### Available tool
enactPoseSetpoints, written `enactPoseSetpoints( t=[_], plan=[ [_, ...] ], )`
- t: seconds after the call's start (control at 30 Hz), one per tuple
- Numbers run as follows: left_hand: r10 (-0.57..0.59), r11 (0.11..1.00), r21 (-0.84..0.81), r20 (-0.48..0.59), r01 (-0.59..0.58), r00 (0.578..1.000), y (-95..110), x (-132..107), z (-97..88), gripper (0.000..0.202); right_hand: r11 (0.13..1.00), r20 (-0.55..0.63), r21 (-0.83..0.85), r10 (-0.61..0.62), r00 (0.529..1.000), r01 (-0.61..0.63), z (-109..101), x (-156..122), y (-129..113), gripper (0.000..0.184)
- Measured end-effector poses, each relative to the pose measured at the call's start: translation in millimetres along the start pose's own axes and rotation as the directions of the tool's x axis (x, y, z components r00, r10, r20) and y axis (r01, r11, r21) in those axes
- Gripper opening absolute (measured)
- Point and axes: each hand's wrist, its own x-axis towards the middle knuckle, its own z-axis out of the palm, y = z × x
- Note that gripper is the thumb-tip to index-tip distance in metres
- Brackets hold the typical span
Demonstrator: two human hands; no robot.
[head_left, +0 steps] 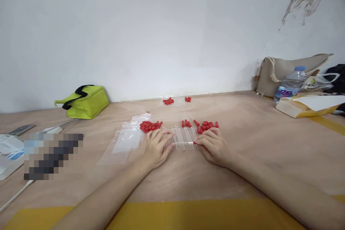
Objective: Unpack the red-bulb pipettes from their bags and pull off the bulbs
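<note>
A thin clear tube [183, 143] lies crosswise between my hands, above a row of similar clear glass-like tubes [184, 134]. My left hand [157, 147] pinches its left end between thumb and fingers. At the right end, my right hand [214, 146] grips a small red rubber dropper bulb [194, 142], partly hidden by the fingertips. Beyond my left hand is a pile of red bulbs [150, 126], and another pile of bulbs [207, 126] sits beyond my right hand. Between the piles lie a few loose bulbs [185, 123] and one dropper [196, 122] with its tube attached.
Clear plastic bags [121, 147] lie left of my left hand. Farther back are bagged red bulbs [168, 101]. A green bag [87, 102] stands at left; a water bottle [289, 84], a beige bag [272, 75] and an open packet [285, 107] are at right.
</note>
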Motion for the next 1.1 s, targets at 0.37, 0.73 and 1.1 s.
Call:
enactPoseSetpoints(
  t=[0.37, 0.73, 1.1],
  plan=[
    [0.169, 0.986, 0.000, -0.008, -0.169, 0.986, 16.8, -2.0, 7.5, 0.012, 0.997, 0.049, -0.056, 0.056, 0.997, -0.053, 6.8, 4.6, -14.2, 0.011],
    [0.179, 0.983, -0.034, -0.019, -0.180, 0.984, 13.6, -7.7, 3.9, 0.012, 0.998, 0.064, -0.053, -0.020, 0.998, 0.024, -1.6, 6.3, -19.0, 0.013],
    [0.205, 0.978, -0.032, -0.021, -0.205, 0.979, 14.7, -7.2, 0.4, 0.012, 1.000, 0.088, -0.005, -0.016, 0.996, 0.017, -3.3, 1.1, -17.3, 0.013]
  ],
)
